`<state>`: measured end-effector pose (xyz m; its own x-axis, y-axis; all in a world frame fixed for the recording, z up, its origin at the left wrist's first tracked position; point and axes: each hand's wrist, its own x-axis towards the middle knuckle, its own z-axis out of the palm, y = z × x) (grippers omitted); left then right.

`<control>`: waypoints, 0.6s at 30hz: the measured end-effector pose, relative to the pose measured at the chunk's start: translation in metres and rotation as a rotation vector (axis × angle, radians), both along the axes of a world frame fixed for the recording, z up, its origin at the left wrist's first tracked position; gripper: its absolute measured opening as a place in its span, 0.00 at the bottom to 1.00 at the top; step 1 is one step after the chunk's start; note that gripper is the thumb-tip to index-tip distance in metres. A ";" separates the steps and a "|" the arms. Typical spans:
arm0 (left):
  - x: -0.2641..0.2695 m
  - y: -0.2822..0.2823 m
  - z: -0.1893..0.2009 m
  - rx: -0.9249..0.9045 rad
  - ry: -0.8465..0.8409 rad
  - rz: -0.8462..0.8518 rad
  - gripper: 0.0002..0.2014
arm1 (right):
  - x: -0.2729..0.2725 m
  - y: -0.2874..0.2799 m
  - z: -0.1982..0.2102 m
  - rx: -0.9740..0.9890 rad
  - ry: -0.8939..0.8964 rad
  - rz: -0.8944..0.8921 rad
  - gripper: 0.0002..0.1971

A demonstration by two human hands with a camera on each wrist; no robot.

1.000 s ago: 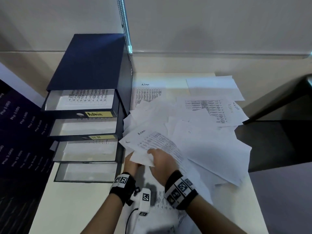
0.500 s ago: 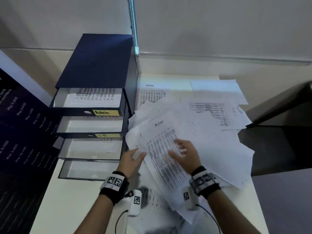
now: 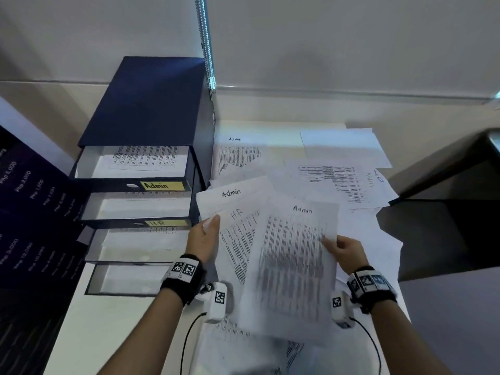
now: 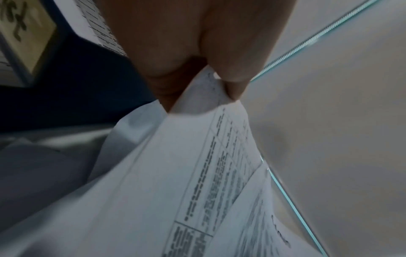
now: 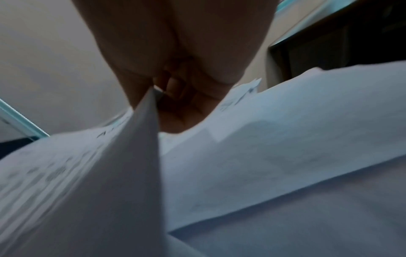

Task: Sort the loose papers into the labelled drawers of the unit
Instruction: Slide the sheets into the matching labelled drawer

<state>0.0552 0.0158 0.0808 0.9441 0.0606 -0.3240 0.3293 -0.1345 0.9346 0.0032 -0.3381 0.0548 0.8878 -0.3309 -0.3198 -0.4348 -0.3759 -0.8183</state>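
A dark blue drawer unit [image 3: 146, 104] stands at the table's left with its drawers pulled out. The top one is labelled Admin [image 3: 162, 185] and the second HR [image 3: 162, 222]. A printed sheet lies in the top drawer [image 3: 140, 161]. My right hand [image 3: 328, 243] pinches the right edge of a raised sheet headed Admin [image 3: 295, 261], which shows edge-on [image 5: 151, 121] in the right wrist view. My left hand [image 3: 212, 223] pinches the left edge of a sheet headed HR [image 3: 238, 234]; the left wrist view shows thumb and finger on its corner [image 4: 208, 90]. Another Admin sheet [image 3: 232, 193] lies under it.
Loose printed papers [image 3: 338, 180] cover most of the white table [image 3: 108, 334], some hanging over its right edge. A dark board with price text [image 3: 29, 212] stands left of the unit. Dark furniture [image 3: 446, 185] sits to the right. A wall runs close behind.
My hands were close together on the pile; they have drawn apart. The right hand has lifted the Admin sheet to the right, uncovering the HR sheet that the left hand holds.
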 end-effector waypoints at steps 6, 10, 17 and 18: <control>0.015 -0.017 -0.025 0.262 0.183 -0.185 0.30 | -0.024 0.001 -0.029 0.138 0.154 0.082 0.15; 0.012 -0.032 -0.036 0.319 0.334 -0.156 0.40 | -0.016 0.031 -0.040 -0.031 0.153 0.067 0.16; -0.002 -0.035 -0.022 0.209 0.108 -0.233 0.32 | 0.013 0.041 -0.020 -0.005 0.054 -0.014 0.17; 0.000 -0.034 -0.011 0.289 -0.021 -0.259 0.32 | 0.017 0.036 -0.015 -0.002 0.008 -0.018 0.16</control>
